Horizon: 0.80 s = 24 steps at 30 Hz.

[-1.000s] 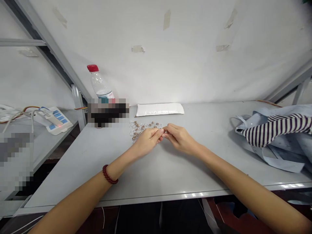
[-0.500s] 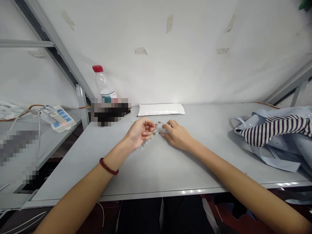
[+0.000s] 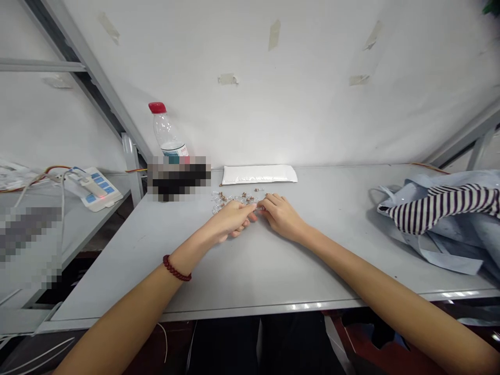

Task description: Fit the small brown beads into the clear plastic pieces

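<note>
Several small brown pieces with thin clear or wire-like parts [image 3: 245,197] lie in a loose scatter on the grey table [image 3: 242,276]. My left hand [image 3: 234,217] is just in front of the scatter, thumb and fingers pinched together; what lies between them is too small to make out. Fingertip to fingertip with it, my right hand [image 3: 282,216] is curled low over the tabletop, its fingers closed in a pinch. Whatever it grips is hidden by the fingers. One brown piece [image 3: 257,190] lies apart, behind the fingertips.
Behind the scatter lies a flat white packet [image 3: 260,174] against the wall. A red-capped bottle [image 3: 167,133] and a blurred dark object [image 3: 179,179] stand at the back left. Striped and pale-blue cloth [image 3: 441,213] is heaped at right. A power strip [image 3: 99,190] sits on the adjoining left surface.
My left hand has turned palm-down and moved right, from half-curled to a pinch meeting the right fingertips. More of the scattered pieces show behind it. My right hand stays nearly in place.
</note>
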### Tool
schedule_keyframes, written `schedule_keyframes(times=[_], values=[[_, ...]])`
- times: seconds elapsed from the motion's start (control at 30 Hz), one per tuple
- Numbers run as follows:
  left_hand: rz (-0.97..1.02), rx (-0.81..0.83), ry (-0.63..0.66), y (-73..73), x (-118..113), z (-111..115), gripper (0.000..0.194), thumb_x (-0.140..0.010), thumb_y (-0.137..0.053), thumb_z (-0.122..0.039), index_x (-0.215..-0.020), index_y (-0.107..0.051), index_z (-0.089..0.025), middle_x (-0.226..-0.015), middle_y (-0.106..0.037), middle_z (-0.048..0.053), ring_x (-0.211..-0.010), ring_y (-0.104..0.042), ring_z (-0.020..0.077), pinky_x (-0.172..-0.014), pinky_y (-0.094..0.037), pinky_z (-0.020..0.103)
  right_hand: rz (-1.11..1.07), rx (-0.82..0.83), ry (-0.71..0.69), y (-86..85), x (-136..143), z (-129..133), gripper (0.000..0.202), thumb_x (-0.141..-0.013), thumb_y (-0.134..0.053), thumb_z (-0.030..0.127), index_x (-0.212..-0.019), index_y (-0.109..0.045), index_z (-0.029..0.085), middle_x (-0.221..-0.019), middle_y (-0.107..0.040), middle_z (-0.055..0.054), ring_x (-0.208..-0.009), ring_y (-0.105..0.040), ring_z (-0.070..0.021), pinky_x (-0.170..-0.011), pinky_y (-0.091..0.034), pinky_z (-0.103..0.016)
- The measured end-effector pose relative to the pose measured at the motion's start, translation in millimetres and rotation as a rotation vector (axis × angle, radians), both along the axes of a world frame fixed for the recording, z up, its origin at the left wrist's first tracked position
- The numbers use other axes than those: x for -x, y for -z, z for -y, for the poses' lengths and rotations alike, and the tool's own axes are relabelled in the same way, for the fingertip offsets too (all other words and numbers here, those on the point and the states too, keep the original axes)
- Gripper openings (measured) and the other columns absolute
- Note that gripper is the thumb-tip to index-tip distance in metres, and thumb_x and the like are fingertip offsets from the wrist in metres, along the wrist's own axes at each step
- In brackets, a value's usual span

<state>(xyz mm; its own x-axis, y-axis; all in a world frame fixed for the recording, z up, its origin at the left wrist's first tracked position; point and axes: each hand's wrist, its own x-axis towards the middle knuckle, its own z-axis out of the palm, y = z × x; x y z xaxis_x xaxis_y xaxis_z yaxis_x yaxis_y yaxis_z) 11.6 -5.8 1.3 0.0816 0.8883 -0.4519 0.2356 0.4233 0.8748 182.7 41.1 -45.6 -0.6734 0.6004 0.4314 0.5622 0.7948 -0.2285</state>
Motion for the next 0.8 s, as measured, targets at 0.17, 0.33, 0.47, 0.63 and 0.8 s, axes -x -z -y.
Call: schedule_keyframes(times=[0.17,0.33,0.47,0.63,0.8], values=[[0.124,-0.092,0.038,1.6,-4,3,0.034,-0.090,-0.048,-0.039,-0.065,-0.049,-0.016,-0.051,-0.029,-0.008,-0.037,-0.018,0.0027,-0.037,-0.011,0.019,-0.254,0.001,-0.117,-6.0,2,6,0.016,-0.093,-0.039,0.014,-0.088,-0.054,0.017,-0.079,-0.059,-0.008,-0.076,-0.047,-0.0200,-0.068,-0.038,-0.032],[0.138,-0.397,-0.038,6.0,-9,3,0.035,-0.083,-0.055,-0.032,-0.054,-0.045,-0.016,-0.046,-0.027,-0.008,-0.037,-0.020,0.0029,-0.037,-0.014,0.018,-0.347,0.078,0.009,-14.1,2,10,0.015,-0.093,-0.043,0.020,-0.084,-0.055,0.020,-0.075,-0.058,-0.004,-0.074,-0.050,-0.0186,-0.071,-0.036,-0.032],[0.360,-0.421,-0.267,-4.1,-3,-1,0.026,-0.074,-0.053,-0.020,-0.050,-0.043,-0.017,-0.044,-0.022,-0.008,-0.036,-0.017,0.0032,-0.035,-0.013,0.017,-0.261,0.148,0.163,-13.7,-5,4,0.016,-0.091,-0.045,0.020,-0.079,-0.056,0.018,-0.076,-0.060,-0.005,-0.076,-0.050,-0.0197,-0.073,-0.036,-0.034],[0.650,-0.184,-0.254,-12.7,11,-8,0.014,-0.066,-0.048,-0.017,-0.053,-0.050,-0.013,-0.047,-0.034,-0.005,-0.035,-0.017,0.0024,-0.032,-0.012,0.016,-0.146,0.247,0.200,-13.9,-13,-5,0.013,-0.086,-0.054,0.026,-0.082,-0.062,0.017,-0.087,-0.062,-0.009,-0.088,-0.053,-0.0233,-0.080,-0.039,-0.036],[0.578,-0.148,-0.227,-8.6,13,-10,0.013,-0.068,-0.052,-0.017,-0.057,-0.053,-0.011,-0.052,-0.041,-0.003,-0.035,-0.021,0.0008,-0.032,-0.013,0.015,-0.182,0.186,0.260,-22.8,-12,-41,0.017,-0.086,-0.053,0.023,-0.094,-0.067,0.015,-0.099,-0.063,-0.012,-0.095,-0.056,-0.0233,-0.084,-0.041,-0.035]])
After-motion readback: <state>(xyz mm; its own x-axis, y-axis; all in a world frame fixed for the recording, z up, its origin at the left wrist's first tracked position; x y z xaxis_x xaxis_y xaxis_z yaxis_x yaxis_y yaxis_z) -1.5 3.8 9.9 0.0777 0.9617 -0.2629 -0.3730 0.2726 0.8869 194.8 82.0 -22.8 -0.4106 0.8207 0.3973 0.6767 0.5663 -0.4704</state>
